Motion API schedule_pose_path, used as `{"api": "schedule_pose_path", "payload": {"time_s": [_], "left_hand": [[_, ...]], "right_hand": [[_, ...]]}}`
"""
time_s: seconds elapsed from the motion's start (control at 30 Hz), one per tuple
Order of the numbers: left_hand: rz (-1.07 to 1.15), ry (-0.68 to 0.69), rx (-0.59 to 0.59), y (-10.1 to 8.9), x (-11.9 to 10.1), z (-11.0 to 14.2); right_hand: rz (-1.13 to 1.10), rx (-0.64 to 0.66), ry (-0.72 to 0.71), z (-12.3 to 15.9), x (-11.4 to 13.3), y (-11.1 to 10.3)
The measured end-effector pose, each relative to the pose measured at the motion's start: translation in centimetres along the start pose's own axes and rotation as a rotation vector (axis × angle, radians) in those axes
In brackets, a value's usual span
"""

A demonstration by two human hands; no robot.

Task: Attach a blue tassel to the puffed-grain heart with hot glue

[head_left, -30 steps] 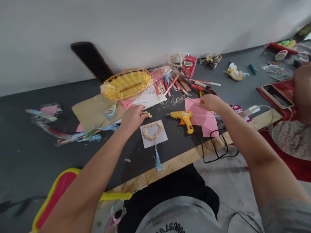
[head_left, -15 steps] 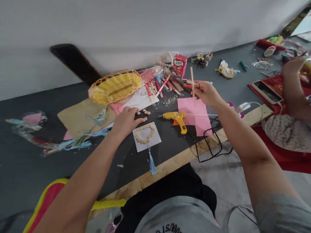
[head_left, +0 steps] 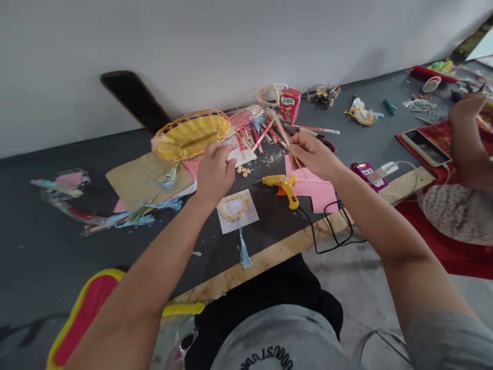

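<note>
My right hand [head_left: 314,155] is closed on a thin wooden chopstick [head_left: 284,135], its upper end tilted to the left and blurred. My left hand [head_left: 216,172] hovers over the table with thumb and forefinger apart and nothing visible between them. Just right of its fingertips lies a small cluster of beige pieces [head_left: 243,171]. Below that, a beaded-looking loop [head_left: 233,208] rests on a white card [head_left: 250,216], with a light blue tassel [head_left: 244,251] hanging toward the table edge. A yellow glue gun [head_left: 283,185] lies below my right hand, partly on pink paper [head_left: 321,191].
A yellow basket [head_left: 190,139], wrapped chopsticks [head_left: 250,137] and a red box [head_left: 288,104] stand behind. Brown paper [head_left: 140,177] and blue tassels [head_left: 134,218] lie left. The glue gun's black cord [head_left: 314,236] crosses the front edge. At right are a purple socket [head_left: 367,174] and another person's arm [head_left: 464,139].
My left hand has lifted off the beige pieces, which now sit closer together. The chopstick in my right hand has swung from upright to leaning left. The view has shifted slightly.
</note>
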State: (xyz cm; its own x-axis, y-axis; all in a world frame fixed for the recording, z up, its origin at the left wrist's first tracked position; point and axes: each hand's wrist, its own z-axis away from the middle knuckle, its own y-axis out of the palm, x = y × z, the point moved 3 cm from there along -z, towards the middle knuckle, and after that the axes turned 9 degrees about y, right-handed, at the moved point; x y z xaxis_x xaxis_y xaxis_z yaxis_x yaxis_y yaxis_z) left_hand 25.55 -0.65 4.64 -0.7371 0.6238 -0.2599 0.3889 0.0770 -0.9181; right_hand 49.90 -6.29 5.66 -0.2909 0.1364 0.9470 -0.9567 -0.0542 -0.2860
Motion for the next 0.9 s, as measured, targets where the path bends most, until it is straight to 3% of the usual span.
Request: {"api": "schedule_pose_path", "payload": {"time_s": [0.03, 0.1, 0.17, 0.2, 0.37, 0.5, 0.6, 0.73, 0.8, 0.9], "left_hand": [[-0.014, 0.020, -0.052, -1.4, -0.9, 0.5], [-0.089, 0.194, -0.110, -3.9, -3.3, 1.7], [-0.137, 0.382, -0.004, -5.1, -5.3, 2.9], [-0.151, 0.404, 0.046, -5.5, -5.8, 3.5], [-0.196, 0.233, 0.149, -6.1, -4.4, 6.3], [-0.163, 0.118, 0.106, -6.5, -2.9, 9.8], [-0.066, 0.072, 0.127, -6.2, -3.5, 12.9], [0.012, 0.040, 0.249, -4.9, -5.1, 16.5], [0.053, 0.011, 0.214, -4.8, -5.1, 17.9], [0.035, -0.032, 0.219, -4.3, -4.2, 19.7]], "right_hand": [[0.105, 0.010, -0.054, 0.2, 0.5, 0.9], [0.290, 0.042, -0.181, 0.6, 1.7, 3.0], [0.369, 0.096, -0.288, 1.0, 2.9, 5.3], [0.372, 0.130, -0.318, 1.3, 3.5, 6.4], [0.375, 0.287, -0.316, 2.8, 5.8, 9.5], [0.522, 0.277, -0.311, 4.3, 6.4, 9.9], [0.578, 0.247, -0.277, 6.0, 5.6, 11.0], [0.589, 0.300, -0.386, 9.2, 4.0, 13.3], [0.520, 0.243, -0.340, 10.3, 2.8, 13.5], [0.501, 0.030, -0.270, 11.3, 0.3, 12.8]]}}
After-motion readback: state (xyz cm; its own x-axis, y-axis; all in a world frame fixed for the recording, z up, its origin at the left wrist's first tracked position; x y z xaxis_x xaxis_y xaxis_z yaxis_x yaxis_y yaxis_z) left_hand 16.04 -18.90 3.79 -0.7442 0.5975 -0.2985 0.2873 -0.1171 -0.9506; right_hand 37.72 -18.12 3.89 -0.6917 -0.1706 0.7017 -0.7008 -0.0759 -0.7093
